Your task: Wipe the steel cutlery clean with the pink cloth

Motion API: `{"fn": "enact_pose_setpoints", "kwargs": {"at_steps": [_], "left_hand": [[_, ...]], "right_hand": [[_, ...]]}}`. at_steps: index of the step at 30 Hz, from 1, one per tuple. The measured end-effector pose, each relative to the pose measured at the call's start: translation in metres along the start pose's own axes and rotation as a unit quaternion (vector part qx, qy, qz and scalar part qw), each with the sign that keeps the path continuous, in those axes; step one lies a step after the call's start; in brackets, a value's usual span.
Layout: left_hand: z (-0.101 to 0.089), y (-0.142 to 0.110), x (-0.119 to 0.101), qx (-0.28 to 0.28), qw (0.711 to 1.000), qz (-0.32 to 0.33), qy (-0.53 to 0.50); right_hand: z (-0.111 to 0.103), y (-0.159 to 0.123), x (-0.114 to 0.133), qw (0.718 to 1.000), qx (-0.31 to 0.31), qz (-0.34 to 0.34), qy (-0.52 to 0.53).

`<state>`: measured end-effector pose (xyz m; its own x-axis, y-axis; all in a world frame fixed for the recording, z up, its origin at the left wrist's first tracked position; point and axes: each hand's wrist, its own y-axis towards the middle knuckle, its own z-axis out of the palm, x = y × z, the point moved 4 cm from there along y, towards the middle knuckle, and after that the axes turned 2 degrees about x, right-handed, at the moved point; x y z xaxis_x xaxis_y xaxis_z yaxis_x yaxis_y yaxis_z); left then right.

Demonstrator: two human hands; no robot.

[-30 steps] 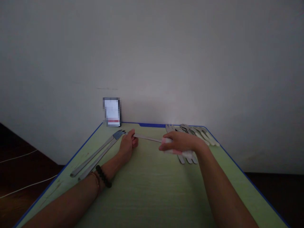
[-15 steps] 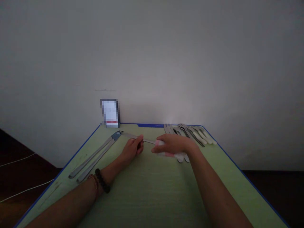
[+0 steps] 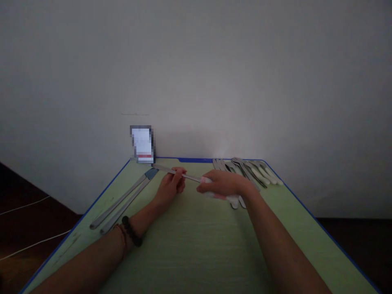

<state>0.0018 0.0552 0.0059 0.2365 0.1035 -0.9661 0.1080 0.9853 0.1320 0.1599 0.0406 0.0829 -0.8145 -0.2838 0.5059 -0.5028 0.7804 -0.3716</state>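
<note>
My right hand point(image 3: 222, 183) is closed round the pale pink-and-white handle of a long utensil point(image 3: 191, 178) whose thin metal shaft points left across the green table point(image 3: 196, 245). My left hand point(image 3: 170, 188) pinches that shaft near its far end. Two long metal utensils point(image 3: 122, 201) lie side by side to the left of my left hand. A heap of several white-handled utensils point(image 3: 248, 171) lies just behind my right hand at the back right.
A small blurred card point(image 3: 141, 143) leans against the white wall at the table's back left corner. The table has a blue rim point(image 3: 196, 159). White cables point(image 3: 27, 245) run over the dark floor at the left.
My left hand slid right along the shaft, from near its tip toward the handle. My right hand with the handle shifted slightly left.
</note>
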Motion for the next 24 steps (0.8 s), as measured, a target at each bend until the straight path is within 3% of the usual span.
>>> {"fn": "enact_pose_setpoints", "kwargs": {"at_steps": [6, 12, 17, 24], "left_hand": [[0.003, -0.001, 0.001, 0.07, 0.997, -0.036, -0.01], [0.0, 0.0, 0.002, 0.021, 0.999, -0.032, 0.034], [-0.003, 0.004, 0.0, -0.013, 0.999, -0.018, 0.029], [-0.002, 0.004, 0.003, 0.018, 0.999, -0.026, 0.043]], "right_hand": [[0.006, 0.006, -0.001, 0.999, 0.021, -0.011, 0.037], [0.014, 0.017, 0.002, 0.999, 0.012, -0.032, 0.008], [0.003, 0.009, -0.011, 0.999, -0.005, -0.021, -0.03], [0.007, 0.009, -0.002, 0.997, -0.002, 0.003, -0.079]]}}
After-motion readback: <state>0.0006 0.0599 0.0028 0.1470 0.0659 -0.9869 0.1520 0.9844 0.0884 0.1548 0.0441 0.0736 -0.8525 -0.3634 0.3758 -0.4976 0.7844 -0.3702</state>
